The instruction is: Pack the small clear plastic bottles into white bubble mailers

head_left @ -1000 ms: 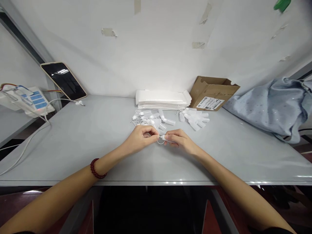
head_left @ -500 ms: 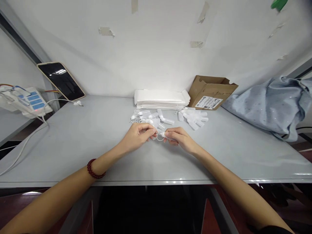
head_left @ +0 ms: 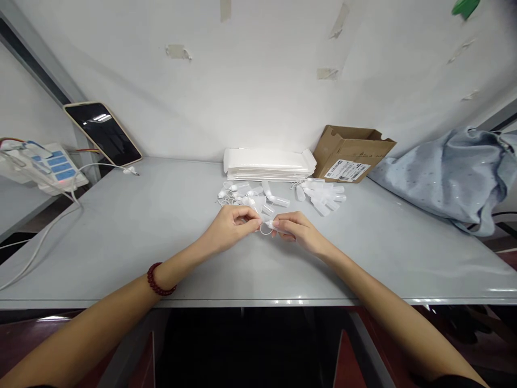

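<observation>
Though partly hidden, the white piece (head_left: 270, 223) shows a thin loop (head_left: 265, 234).

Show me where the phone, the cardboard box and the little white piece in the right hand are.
Phone (head_left: 103, 133): head view, middle of its dark screen.
Cardboard box (head_left: 357, 153): head view, front panel.
Little white piece (head_left: 270, 223): head view, its exposed white end.

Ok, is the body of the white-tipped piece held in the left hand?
No, the right hand holds the white-tipped piece, while the left hand is at its thin loop.
</observation>
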`<act>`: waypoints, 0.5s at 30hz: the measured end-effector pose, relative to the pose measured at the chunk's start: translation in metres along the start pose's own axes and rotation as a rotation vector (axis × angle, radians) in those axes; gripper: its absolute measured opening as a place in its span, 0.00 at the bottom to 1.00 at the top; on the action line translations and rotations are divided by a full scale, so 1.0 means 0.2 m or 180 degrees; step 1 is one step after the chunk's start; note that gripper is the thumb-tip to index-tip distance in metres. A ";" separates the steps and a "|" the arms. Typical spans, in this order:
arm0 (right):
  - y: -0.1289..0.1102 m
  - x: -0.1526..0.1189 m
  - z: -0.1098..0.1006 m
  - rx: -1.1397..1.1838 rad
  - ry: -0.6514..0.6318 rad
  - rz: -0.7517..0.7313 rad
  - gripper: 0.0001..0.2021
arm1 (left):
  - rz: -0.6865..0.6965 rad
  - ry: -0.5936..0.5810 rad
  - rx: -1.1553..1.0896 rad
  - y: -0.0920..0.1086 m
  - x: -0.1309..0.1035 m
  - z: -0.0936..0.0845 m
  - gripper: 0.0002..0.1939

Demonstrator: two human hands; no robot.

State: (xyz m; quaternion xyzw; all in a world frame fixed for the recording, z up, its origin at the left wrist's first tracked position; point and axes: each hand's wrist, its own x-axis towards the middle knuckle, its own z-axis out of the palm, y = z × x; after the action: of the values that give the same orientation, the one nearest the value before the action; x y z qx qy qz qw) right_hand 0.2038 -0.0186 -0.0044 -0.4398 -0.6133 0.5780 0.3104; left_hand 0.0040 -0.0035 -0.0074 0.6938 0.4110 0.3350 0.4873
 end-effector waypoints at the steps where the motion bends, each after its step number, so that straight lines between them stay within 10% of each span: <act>1: 0.00 0.00 0.00 -0.0007 0.0000 0.0005 0.16 | 0.0003 -0.0011 0.0002 0.00 0.00 0.00 0.08; 15: 0.00 0.00 0.00 -0.0124 0.0006 0.0046 0.15 | 0.0130 -0.0164 -0.0006 0.01 0.00 0.00 0.07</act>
State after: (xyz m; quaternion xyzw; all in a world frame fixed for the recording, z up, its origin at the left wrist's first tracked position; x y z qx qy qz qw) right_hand 0.2038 -0.0195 -0.0039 -0.4507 -0.6209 0.5678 0.2983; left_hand 0.0046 -0.0043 -0.0057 0.7100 0.3837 0.3273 0.4915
